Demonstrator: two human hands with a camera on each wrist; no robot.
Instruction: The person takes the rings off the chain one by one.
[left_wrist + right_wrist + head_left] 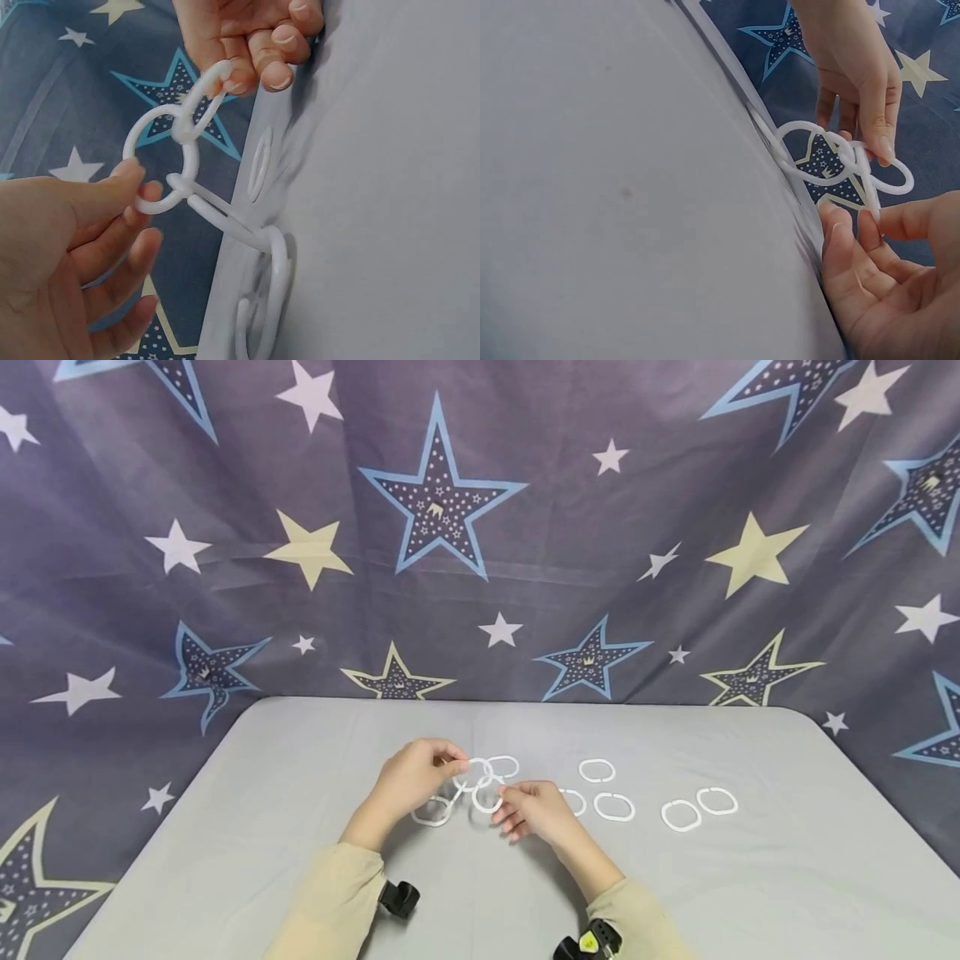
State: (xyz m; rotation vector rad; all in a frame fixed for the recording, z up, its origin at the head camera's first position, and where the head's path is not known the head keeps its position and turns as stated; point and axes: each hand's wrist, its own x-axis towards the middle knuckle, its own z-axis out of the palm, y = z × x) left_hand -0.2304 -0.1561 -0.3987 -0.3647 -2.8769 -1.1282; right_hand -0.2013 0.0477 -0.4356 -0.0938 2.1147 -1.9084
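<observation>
In the head view my left hand (412, 777) pinches a white plastic chain link (193, 161) between thumb and forefinger, above the table. My right hand (540, 810) pinches a second white link (201, 88), which passes through the first. A third link (225, 223) also hangs from the first and slopes down to a fourth link (280, 277) at the table surface. The fingertips hide small parts of the two held links. Close behind the chain lies another white link (517, 767).
Several loose white links (597, 760) lie on the grey table (750, 885) to the right, one partly hidden behind my right hand. Farther right are two more links (717, 813). A star-patterned cloth (562, 568) hangs behind the table.
</observation>
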